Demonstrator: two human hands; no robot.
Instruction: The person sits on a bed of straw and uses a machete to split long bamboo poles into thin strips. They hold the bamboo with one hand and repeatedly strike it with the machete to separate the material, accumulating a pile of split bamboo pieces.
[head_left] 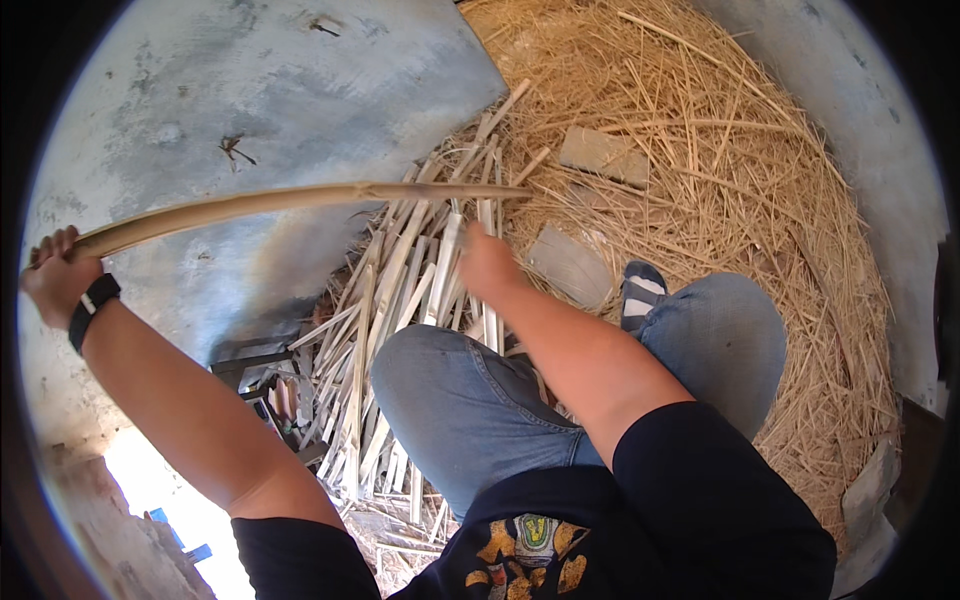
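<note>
My left hand (65,275), with a black band at the wrist, is closed around one end of a long split bamboo strip (250,203). The strip bows slightly and reaches right across the view, its narrow end over the straw. Just below its right part is my right hand (487,262), a little blurred, with the fingers curled in. What it holds, if anything, I cannot make out. Beside and beneath that hand lies a heap of pale split bamboo strips (385,300), spread along my bent knee.
Thin shavings and straw-like slivers (720,180) cover the floor to the right. A brick-like block (604,156) and a flat grey slab (570,266) lie among them. A grey wall (290,90) stands at left, another wall (850,90) at right. Dark clutter (270,390) sits by the strips.
</note>
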